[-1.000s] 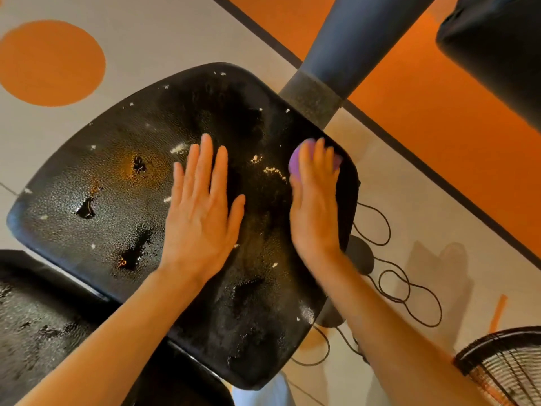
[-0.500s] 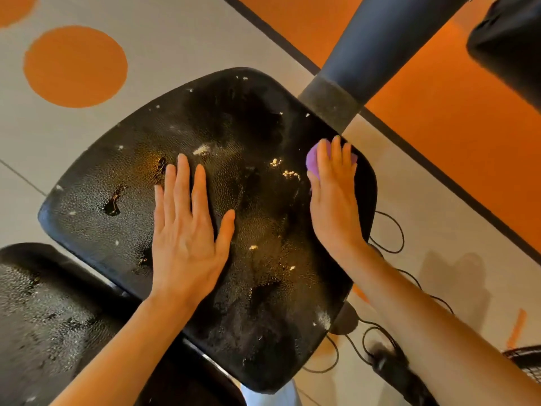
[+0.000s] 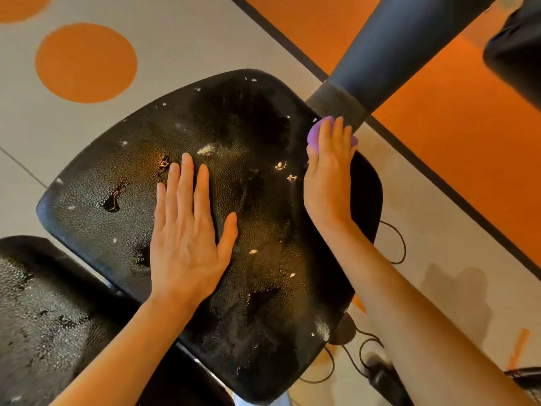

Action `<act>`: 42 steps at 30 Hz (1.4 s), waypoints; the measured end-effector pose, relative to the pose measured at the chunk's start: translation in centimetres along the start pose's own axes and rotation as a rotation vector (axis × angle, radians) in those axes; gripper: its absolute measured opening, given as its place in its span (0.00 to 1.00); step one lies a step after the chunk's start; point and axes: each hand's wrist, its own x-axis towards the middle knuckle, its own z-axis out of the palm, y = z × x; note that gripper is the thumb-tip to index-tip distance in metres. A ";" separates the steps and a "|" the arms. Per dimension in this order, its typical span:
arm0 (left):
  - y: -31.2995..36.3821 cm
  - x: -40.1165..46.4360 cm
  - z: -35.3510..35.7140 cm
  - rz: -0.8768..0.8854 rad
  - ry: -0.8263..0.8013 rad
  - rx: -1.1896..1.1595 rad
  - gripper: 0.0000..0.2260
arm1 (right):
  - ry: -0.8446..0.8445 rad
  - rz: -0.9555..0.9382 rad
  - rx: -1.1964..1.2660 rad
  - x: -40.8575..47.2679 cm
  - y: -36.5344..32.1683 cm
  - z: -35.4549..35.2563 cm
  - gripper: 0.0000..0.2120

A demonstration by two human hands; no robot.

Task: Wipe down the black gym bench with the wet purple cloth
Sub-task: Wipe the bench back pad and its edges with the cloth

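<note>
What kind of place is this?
Probably a gym floor. The hands work on a worn black padded bench pad, a thick dark equipment post rises beside it, and the floor is grey with bold orange circles and zones.

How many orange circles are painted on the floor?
2 show: one whole circle beyond the bench's far left edge, and part of another at the top left corner. More may lie out of frame.

A single head-worn wide-angle camera looks steeply down, close above the black bench pad (image 3: 248, 200) filling mid-frame, floor (image 3: 175, 39) around it.
</note>
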 end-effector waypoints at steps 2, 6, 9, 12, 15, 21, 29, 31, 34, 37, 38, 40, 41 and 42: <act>0.0 -0.1 0.1 0.000 -0.015 0.004 0.33 | -0.029 -0.138 0.014 -6.7 0.8 -0.7 0.25; 0.1 -0.1 -0.2 -0.009 -0.012 -0.002 0.33 | -0.096 -0.134 0.050 -4.3 1.3 -0.7 0.25; 0.2 0.1 0.0 -0.004 -0.008 -0.006 0.33 | -0.120 -0.111 0.048 3.4 -0.7 -0.5 0.27; 0.3 0.0 0.1 -0.008 -0.017 -0.001 0.33 | -0.196 -0.262 0.083 1.0 1.9 -1.9 0.27; 0.2 -0.2 -0.1 -0.012 -0.025 -0.011 0.33 | -0.204 -0.252 0.010 -4.7 4.6 -3.7 0.29; 0.1 0.1 -0.3 -0.009 -0.007 -0.015 0.33 | -0.132 -0.199 0.043 5.5 -1.2 -0.2 0.27; 0.4 0.1 -0.3 -0.025 -0.015 -0.016 0.33 | -0.190 -0.316 0.060 -0.6 3.6 -2.9 0.25; 0.4 0.1 -0.3 -0.015 -0.023 -0.008 0.33 | -0.173 -0.323 0.069 3.6 0.1 -1.1 0.25; 0.4 0.0 -0.2 -0.015 -0.025 0.006 0.33 | -0.153 -0.389 0.070 5.5 -0.8 -0.2 0.23; 0.4 0.0 -0.2 -0.023 -0.025 0.005 0.33 | -0.168 -0.411 -0.012 0.0 4.1 -2.8 0.24; 0.4 -0.1 -0.2 -0.024 -0.027 0.001 0.33 | -0.172 -0.413 -0.047 -1.6 5.2 -3.5 0.24; 0.4 -0.1 -0.2 -0.033 -0.020 -0.007 0.33 | -0.165 -0.389 -0.011 -0.7 4.1 -2.6 0.24; 0.5 0.0 -0.2 -0.030 -0.022 -0.012 0.33 | -0.148 -0.364 0.021 1.3 2.2 -1.5 0.23; 0.6 0.0 -0.2 -0.025 -0.027 -0.014 0.33 | -0.148 -0.346 0.038 3.6 0.0 -0.6 0.23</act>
